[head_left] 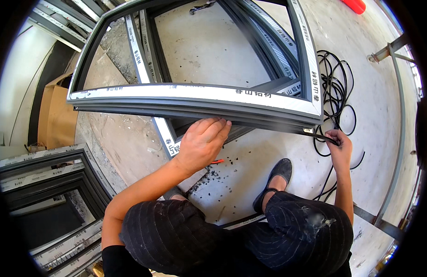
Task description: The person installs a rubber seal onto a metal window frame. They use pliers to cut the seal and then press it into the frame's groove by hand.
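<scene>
Right hand (pixel 339 144): fingers closed on a black strip (pixel 322 136), pinching it just off the frame's near right corner. Left hand (pixel 205 138): fingers bent and bunched close together at the near edge of the frame (pixel 199 96); couldn't tell whether they pressed the strip, pinched it or only steadied the edge. Strip ran from the right hand to that corner. Frame lay across the view in front of the knees, over a lower frame (pixel 136 51).

My read: strip was being fed into the groove along the near edge, right hand guiding, left hand pressing. Not finished, judging by the free strip at the corner. Next move called for light tension from the right and firm thumb pressure along the edge, no twist.

Further out: black coil (pixel 333 87) on the floor by the right hand, stacked frames (pixel 42 176) at lower left.

Hard to make out: groove interior and left fingertips hidden; strip blended into the dark edge; its link to the coil unclear; far side of the frame cut off on top.
</scene>
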